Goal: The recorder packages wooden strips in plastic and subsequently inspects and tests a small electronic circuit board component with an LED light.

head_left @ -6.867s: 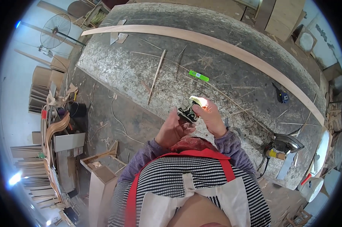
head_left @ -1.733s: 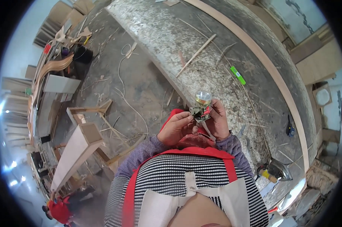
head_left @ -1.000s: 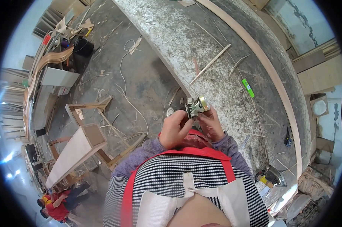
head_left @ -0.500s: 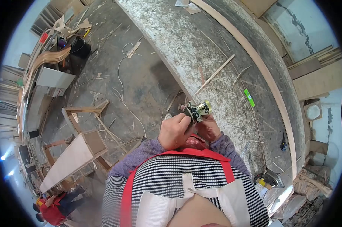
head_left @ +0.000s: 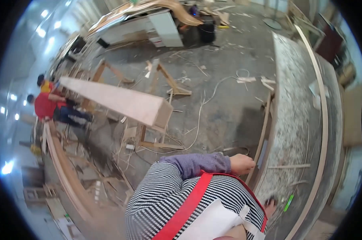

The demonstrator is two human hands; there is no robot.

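Note:
My left hand (head_left: 241,164) is closed, fingers curled, beside the near edge of a long paint-spattered workbench (head_left: 291,120). Whatever it may hold is hidden. Lower and to the right, my right hand (head_left: 270,209) rests low over the bench, partly covered by my striped clothing and red apron strap. Its fingers are around a small dark object (head_left: 271,199), too little of which shows to name. Just right of that hand lies a bright green, narrow object (head_left: 289,203). A thin wooden strip (head_left: 289,166) crosses the bench farther on.
A long pale wooden strip (head_left: 323,120) runs along the bench's far side. Left on the floor, a tapered wooden box (head_left: 117,100) sits on wooden trestles (head_left: 165,76), with a white cable (head_left: 201,120) nearby. Two people (head_left: 49,104) in red stand at far left.
My view has swung to the left. My hands, earlier together on a brass-coloured and black metal device, are now apart, the right one lower over the bench.

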